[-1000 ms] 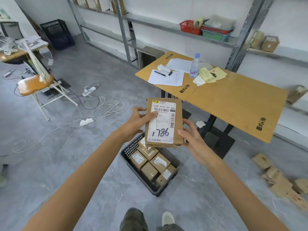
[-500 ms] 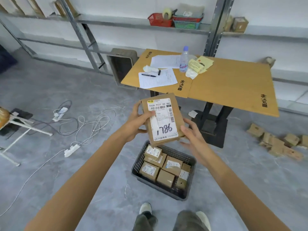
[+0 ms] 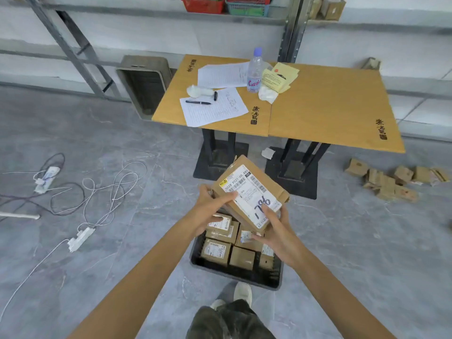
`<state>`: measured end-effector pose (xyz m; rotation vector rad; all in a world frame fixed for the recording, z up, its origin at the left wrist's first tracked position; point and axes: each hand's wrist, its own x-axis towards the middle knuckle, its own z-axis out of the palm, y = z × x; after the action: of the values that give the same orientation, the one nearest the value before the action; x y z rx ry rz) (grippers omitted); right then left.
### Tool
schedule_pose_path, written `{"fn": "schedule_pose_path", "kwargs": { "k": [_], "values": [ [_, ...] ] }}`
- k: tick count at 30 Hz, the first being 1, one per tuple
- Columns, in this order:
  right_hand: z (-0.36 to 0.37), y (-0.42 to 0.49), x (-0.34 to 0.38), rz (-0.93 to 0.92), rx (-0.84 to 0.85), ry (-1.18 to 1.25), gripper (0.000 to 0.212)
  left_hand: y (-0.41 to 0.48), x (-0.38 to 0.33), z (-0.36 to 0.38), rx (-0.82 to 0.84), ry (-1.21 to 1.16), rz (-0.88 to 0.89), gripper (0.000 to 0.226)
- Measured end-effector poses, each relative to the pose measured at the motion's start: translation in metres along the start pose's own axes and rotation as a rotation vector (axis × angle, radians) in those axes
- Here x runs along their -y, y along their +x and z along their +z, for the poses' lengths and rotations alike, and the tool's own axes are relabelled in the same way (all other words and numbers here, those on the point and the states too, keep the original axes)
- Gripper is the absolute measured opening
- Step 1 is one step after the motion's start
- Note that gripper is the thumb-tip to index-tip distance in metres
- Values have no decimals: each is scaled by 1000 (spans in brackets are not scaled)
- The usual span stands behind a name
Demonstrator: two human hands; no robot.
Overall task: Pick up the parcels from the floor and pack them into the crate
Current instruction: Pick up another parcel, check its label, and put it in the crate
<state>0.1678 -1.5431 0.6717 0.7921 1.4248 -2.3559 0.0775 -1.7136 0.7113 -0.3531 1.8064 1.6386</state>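
Observation:
I hold a flat brown cardboard parcel (image 3: 252, 192) with a white shipping label, tilted, just above the black plastic crate (image 3: 234, 275) on the floor. My left hand (image 3: 211, 206) grips its left edge. My right hand (image 3: 274, 228) grips its near right corner. The crate holds several small brown parcels (image 3: 216, 249) with labels. A heap of several more brown parcels (image 3: 391, 179) lies on the floor at the right.
A wooden table (image 3: 318, 106) on black pedestals stands behind the crate, with papers, a pen and a water bottle (image 3: 254, 72) on it. White cables and power strips (image 3: 80, 237) lie on the floor at left. Metal shelving (image 3: 291, 28) lines the wall. My shoes (image 3: 242, 293) are near the crate.
The parcel has come down from chest height to just above the crate and tilted. My view has dipped toward the floor and shifted right.

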Motion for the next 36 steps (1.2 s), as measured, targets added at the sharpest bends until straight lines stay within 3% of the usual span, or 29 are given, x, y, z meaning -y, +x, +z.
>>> {"fn": "schedule_pose_path", "kwargs": {
  "k": [2, 6, 9, 13, 19, 24, 28, 32, 36],
  "values": [
    [-4, 18, -8, 25, -87, -17, 87, 15, 8, -6, -16, 151, -42, 50],
    [-11, 61, -44, 99, -162, -131, 86, 56, 48, -29, -23, 395, -72, 22],
    [-19, 107, -94, 176, -200, -203, 75, 101, 107, -47, 52, 443, -222, 33],
    [-31, 181, -179, 344, -255, -247, 63, 178, 203, -67, 6, 343, -478, 55],
    [-60, 289, -304, 526, -270, -261, 56, 291, 350, -91, -3, 218, -648, 45],
    [-84, 371, -393, 611, -292, -317, 60, 363, 450, -92, -186, 133, -730, 31],
    [-96, 425, -444, 568, -299, -318, 43, 408, 485, -90, -162, -149, -726, 41],
    [-101, 448, -478, 509, -274, -508, 51, 431, 505, -95, -160, -232, -791, 31],
    [-104, 441, -481, 526, -151, -682, 50, 422, 519, -103, -212, -211, -809, 46]
  ]
}}
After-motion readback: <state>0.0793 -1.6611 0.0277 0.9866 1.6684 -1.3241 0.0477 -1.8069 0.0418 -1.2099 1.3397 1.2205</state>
